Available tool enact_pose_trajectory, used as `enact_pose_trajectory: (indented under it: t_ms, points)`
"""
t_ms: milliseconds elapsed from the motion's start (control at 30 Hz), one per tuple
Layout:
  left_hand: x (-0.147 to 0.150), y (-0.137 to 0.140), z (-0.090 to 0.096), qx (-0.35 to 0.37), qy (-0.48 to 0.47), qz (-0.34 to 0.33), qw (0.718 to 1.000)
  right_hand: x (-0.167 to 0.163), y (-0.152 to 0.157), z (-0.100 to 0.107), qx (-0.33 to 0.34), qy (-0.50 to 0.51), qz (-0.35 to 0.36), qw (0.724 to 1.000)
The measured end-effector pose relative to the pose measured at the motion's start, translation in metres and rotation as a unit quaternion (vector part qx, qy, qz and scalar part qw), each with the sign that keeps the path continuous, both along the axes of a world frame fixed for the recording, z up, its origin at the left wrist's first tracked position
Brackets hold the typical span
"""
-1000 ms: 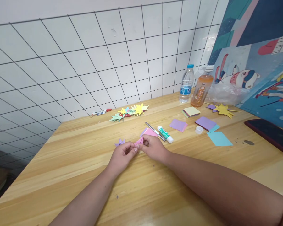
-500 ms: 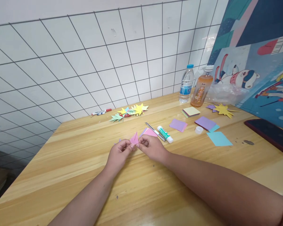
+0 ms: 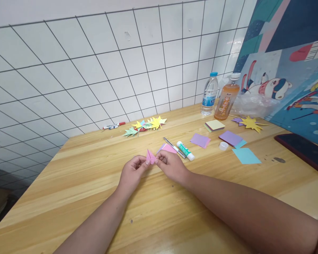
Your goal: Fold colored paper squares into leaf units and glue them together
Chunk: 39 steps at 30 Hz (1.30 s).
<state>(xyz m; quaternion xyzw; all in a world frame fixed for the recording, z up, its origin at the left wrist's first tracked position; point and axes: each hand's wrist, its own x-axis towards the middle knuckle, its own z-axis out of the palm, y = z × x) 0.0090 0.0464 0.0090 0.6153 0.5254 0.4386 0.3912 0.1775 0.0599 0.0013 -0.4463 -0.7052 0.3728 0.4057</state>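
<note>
A small folded pink paper (image 3: pixel 150 156) is pinched between my two hands over the wooden table (image 3: pixel 95 197). My left hand (image 3: pixel 133 171) grips its left side with thumb and fingers. At its right edge, my right hand (image 3: pixel 172 164) holds it the same way. Just beyond my right hand lie pink and purple paper sheets (image 3: pixel 169 148). A utility knife (image 3: pixel 174 147) rests across them, and a green and white glue stick (image 3: pixel 185 151) lies beside the knife.
Folded paper leaves (image 3: pixel 145 126) and markers (image 3: pixel 113 125) lie near the tiled wall. To the right are a water bottle (image 3: pixel 209 94), an orange drink bottle (image 3: pixel 227 98), paper stacks (image 3: pixel 214 125), a white cap (image 3: pixel 223 146), a blue sheet (image 3: pixel 246 156) and a phone (image 3: pixel 304 151).
The pink paper has turned and its folds have drawn together into a narrower, pointed shape. Both hands have shifted only slightly, still holding it.
</note>
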Motion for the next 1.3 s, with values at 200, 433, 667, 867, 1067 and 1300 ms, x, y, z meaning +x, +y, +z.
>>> enact_pose_trajectory:
  t_ms: [200, 433, 667, 867, 1067, 1300]
  points:
    - [0.0019, 0.0004, -0.0039, 0.001, 0.021, -0.017, 1.0, -0.0002, 0.002, -0.0017, -0.033, 0.009, -0.014, 0.999]
    - [0.0046, -0.0005, -0.0021, -0.003, 0.031, -0.027, 0.999, 0.0001, -0.0009, -0.0004, -0.021, -0.01, 0.013, 1.0]
    - [0.0063, -0.0018, -0.0017, 0.001, 0.045, -0.04, 0.998, -0.0008, -0.0002, -0.0029, -0.014, -0.021, 0.022, 0.999]
    - [0.0064, -0.0022, -0.0008, -0.008, 0.041, -0.042, 0.998, -0.0011, 0.0008, -0.004, -0.007, -0.022, 0.027, 0.999]
    - [0.0039, -0.0007, -0.0033, -0.005, 0.034, -0.034, 0.999, -0.001, 0.001, -0.0032, 0.009, -0.044, 0.023, 0.999]
    - [0.0023, -0.0011, -0.0016, -0.005, 0.032, -0.014, 0.999, 0.0, 0.0013, 0.0, 0.045, -0.029, 0.013, 0.999]
